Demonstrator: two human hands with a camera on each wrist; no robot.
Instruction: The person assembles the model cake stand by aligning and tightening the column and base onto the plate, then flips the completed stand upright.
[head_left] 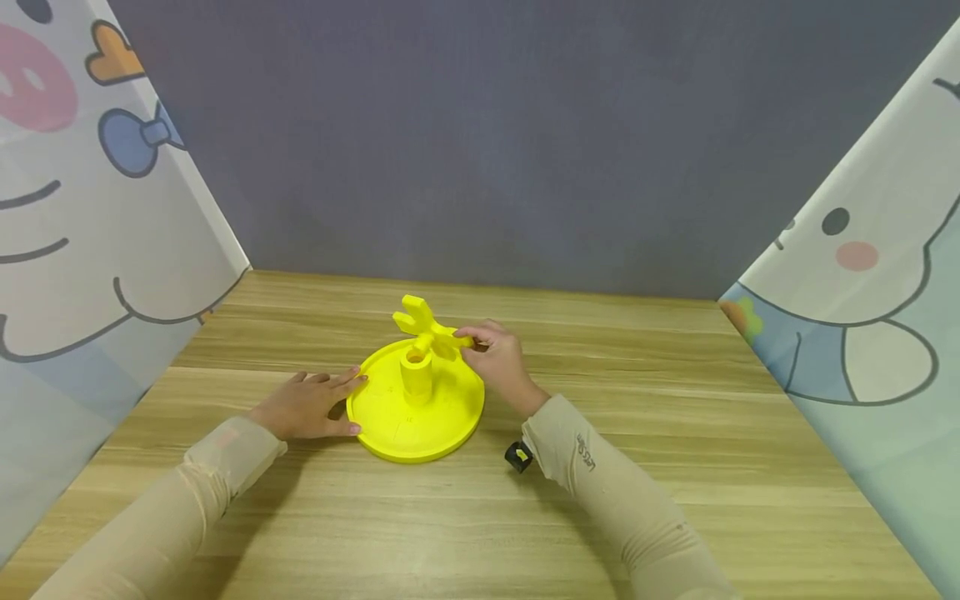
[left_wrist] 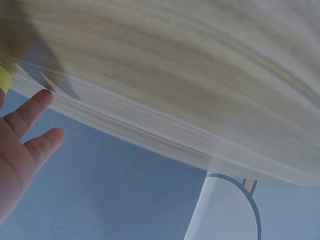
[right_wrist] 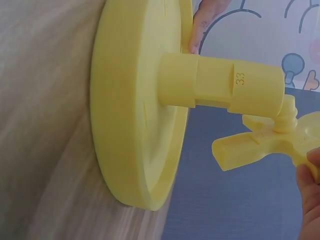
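A round yellow base (head_left: 390,429) with a raised rim lies on the table. From its middle rises a yellow post (right_wrist: 257,87), hollow at the top in the head view and marked "33" in the right wrist view. My right hand (head_left: 501,367) pinches one arm of a yellow branched piece (head_left: 417,315) between thumb and fingers. That piece is tilted, and its ridged stub (right_wrist: 286,115) is right at the post's open top. With spread fingers, my left hand (head_left: 311,406) touches the base's left rim; the left wrist view catches only part of this hand.
The wood-grain table (head_left: 637,450) meets a dark grey panel (head_left: 480,150) at the back. White cartoon-printed sheets (head_left: 127,250) stand along both sides. A small black device (head_left: 518,456) is at my right wrist.
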